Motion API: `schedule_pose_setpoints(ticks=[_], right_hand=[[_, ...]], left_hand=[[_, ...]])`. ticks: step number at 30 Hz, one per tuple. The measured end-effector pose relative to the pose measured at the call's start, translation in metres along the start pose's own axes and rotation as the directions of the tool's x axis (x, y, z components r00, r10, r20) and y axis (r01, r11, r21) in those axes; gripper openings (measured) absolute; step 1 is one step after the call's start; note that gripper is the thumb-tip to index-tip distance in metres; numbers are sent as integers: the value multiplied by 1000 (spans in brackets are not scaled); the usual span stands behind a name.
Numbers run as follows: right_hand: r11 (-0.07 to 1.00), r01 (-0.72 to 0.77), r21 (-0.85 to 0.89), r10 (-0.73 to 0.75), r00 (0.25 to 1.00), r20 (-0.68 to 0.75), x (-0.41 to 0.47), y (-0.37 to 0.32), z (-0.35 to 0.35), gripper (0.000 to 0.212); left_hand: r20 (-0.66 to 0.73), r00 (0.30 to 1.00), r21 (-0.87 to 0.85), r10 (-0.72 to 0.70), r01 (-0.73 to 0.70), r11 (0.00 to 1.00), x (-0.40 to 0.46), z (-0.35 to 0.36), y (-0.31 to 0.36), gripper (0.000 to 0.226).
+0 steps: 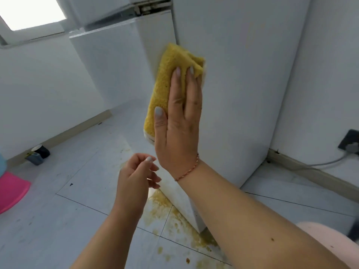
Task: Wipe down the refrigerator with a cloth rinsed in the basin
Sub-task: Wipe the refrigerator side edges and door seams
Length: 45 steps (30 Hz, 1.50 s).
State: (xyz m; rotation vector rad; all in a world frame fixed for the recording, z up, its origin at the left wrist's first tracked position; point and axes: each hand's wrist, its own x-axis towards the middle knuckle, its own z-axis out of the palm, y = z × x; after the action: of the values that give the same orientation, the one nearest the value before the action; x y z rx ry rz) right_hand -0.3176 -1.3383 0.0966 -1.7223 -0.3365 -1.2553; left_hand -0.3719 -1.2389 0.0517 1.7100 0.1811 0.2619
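Note:
A folded yellow cloth (165,84) lies flat against the side panel of the white refrigerator (242,84), near its front corner. My right hand (178,121) presses the cloth to the panel with straight fingers, the thumb along the cloth's lower edge. My left hand (136,179) hovers below it in the air, its fingers loosely curled and holding nothing. A pink basin (11,189) sits on the floor at the far left edge, only partly in view.
Yellowish spill stains (174,216) spread over the white tiled floor by the refrigerator's lower corner. A dark cup and small container (38,156) stand by the left wall's skirting. A wall socket with a grey cable (349,144) is at the right.

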Motion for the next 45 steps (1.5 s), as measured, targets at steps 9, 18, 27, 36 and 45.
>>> schedule_pose_setpoints(ticks=[9, 18, 27, 36, 45], right_hand=[[975, -220, -44, 223, 971, 84, -107, 51, 0, 56], [833, -535, -137, 550, 828, 107, -211, 82, 8, 60], [121, -993, -3, 968, 118, 222, -287, 121, -6, 56], [322, -932, 166, 931, 343, 125, -259, 87, 11, 60], [-87, -966, 245, 995, -74, 64, -300, 141, 15, 51]], left_hand=[[67, 998, 82, -2, -3, 997, 12, 12, -20, 23], [34, 997, 334, -68, 53, 941, 7, 19, -77, 33], [64, 978, 426, -199, 153, 892, -9, 30, -118, 36], [156, 969, 475, -191, 97, 875, -17, 44, -114, 32], [191, 947, 524, -260, 125, 842, -23, 56, -130, 36]])
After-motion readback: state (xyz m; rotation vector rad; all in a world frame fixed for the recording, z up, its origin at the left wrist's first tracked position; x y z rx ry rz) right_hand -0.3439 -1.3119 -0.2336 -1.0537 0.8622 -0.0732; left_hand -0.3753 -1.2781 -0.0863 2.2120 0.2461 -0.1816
